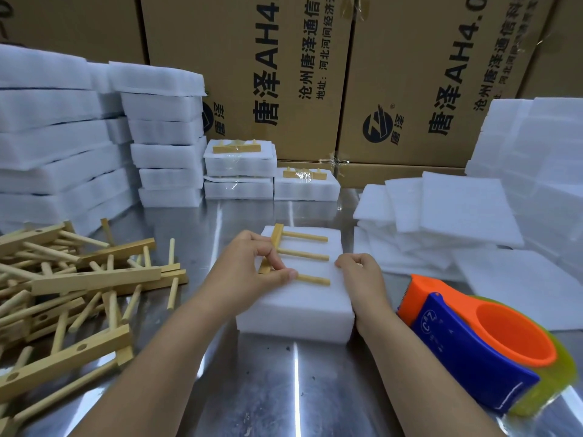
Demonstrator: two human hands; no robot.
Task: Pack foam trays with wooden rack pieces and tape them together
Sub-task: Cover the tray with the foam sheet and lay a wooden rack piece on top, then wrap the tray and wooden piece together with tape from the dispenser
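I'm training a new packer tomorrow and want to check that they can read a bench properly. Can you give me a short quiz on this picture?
1. True or false: the tape dispenser is held in the right hand.
2. How many dowels stick out of the wooden rack piece lying on the foam tray? A two, B three, C five.
3. Fill in: the left hand has its grip on the rack piece's ___.

Key
1. False: it lies on the steel table, to the right of that hand.
2. B.
3. Bar: the flat strip that the dowels are set into.
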